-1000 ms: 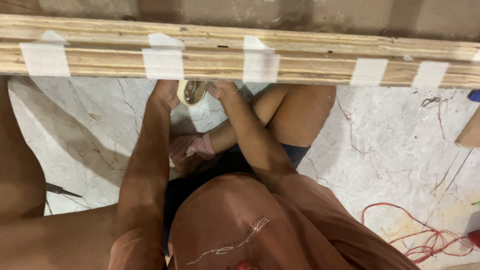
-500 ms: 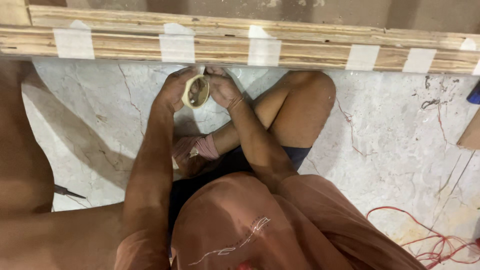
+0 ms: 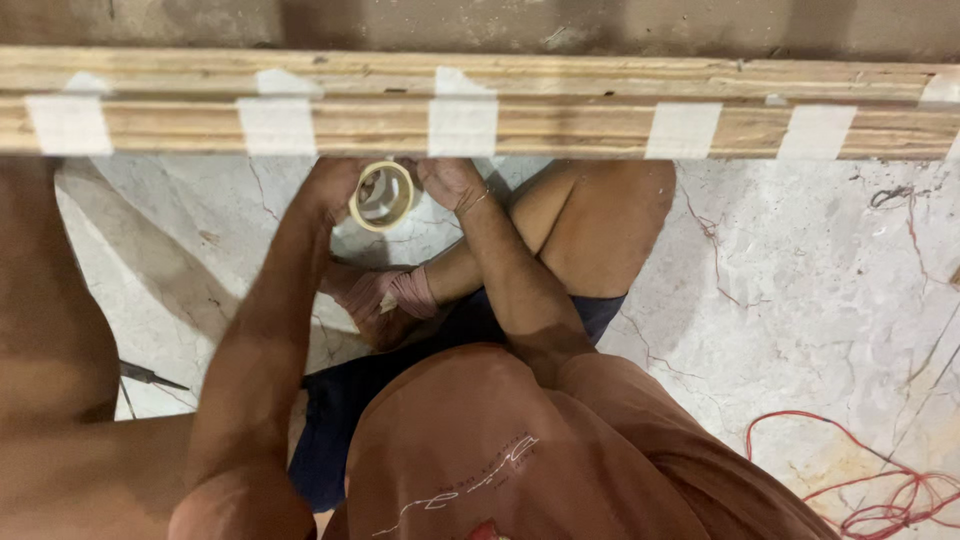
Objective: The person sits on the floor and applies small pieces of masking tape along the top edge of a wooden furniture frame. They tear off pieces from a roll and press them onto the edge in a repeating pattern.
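I sit cross-legged on a marble floor under a stack of long wooden boards (image 3: 580, 125) bound by several white tape strips (image 3: 462, 118). My left hand (image 3: 335, 185) holds a roll of tape (image 3: 381, 195) by its rim, just below the boards' lower edge. My right hand (image 3: 450, 180) is close to the right of the roll, its fingers curled and partly hidden under the boards; whether it pinches the tape's free end I cannot tell.
A red cord (image 3: 880, 480) lies coiled on the floor at the lower right. A dark pointed tool (image 3: 150, 375) lies on the floor at the left, beside my left knee (image 3: 45, 330). A wall runs behind the boards.
Both hands and the tape roll have come down a little from the boards' underside and the roll now shows fully. The view has shifted slightly.
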